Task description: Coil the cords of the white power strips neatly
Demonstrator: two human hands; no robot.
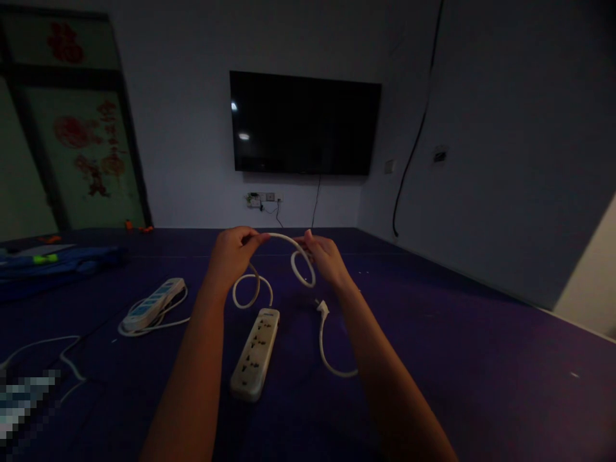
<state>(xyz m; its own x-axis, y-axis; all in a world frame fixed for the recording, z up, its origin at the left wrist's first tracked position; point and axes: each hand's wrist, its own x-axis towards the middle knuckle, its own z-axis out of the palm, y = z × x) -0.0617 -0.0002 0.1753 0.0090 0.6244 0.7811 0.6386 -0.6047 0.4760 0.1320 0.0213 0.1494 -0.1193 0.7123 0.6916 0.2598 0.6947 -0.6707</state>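
Note:
A white power cord (287, 238) arches between my hands above the purple floor. My left hand (237, 249) pinches it on one side, and my right hand (323, 251) grips it on the other, where a loop hangs down. From my left hand the cord curls down to a white power strip (257, 351), which lies flat between my forearms with its sockets facing up. The cord's plug (322, 308) rests on the floor near my right wrist, its tail curving behind my right forearm.
Left of my arm lies a second power strip (154, 305) with blue sockets and its cord around it. A pixelated object (22, 404) and thin white cable are at lower left. Blue fabric (67, 260) lies farther back. A television (305, 123) hangs on the far wall.

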